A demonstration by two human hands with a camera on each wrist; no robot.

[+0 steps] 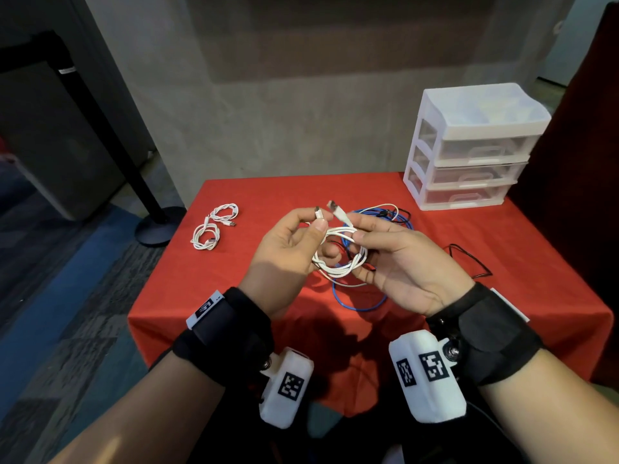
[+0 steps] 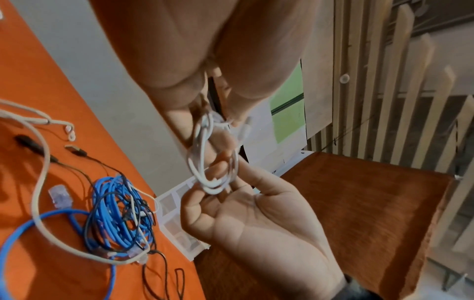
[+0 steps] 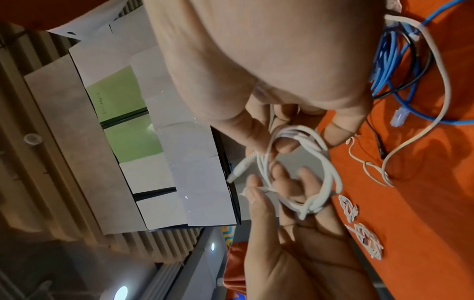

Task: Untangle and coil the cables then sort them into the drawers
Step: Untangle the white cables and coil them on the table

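Both hands hold a coiled white cable [image 1: 341, 261] in the air above the red table [image 1: 217, 283]. My left hand [image 1: 321, 234] pinches one plug end [image 1: 318, 214] between thumb and forefinger, and its other fingers sit inside the loops. My right hand [image 1: 357, 228] pinches the coil just below the other plug [image 1: 337, 211]. The left wrist view has the coil [image 2: 212, 160] hanging between the two hands, over the right palm [image 2: 259, 225]. In the right wrist view the loops [image 3: 305, 168] wrap round the left fingers [image 3: 282, 178].
A tangle of blue, black and white cables [image 1: 380, 221] lies under the hands, with a blue loop [image 1: 358, 306] towards me. Two coiled white cables [image 1: 214, 226] lie at the left. The white drawer unit [image 1: 469, 149] stands back right, drawers closed. A black cable [image 1: 469, 259] trails right.
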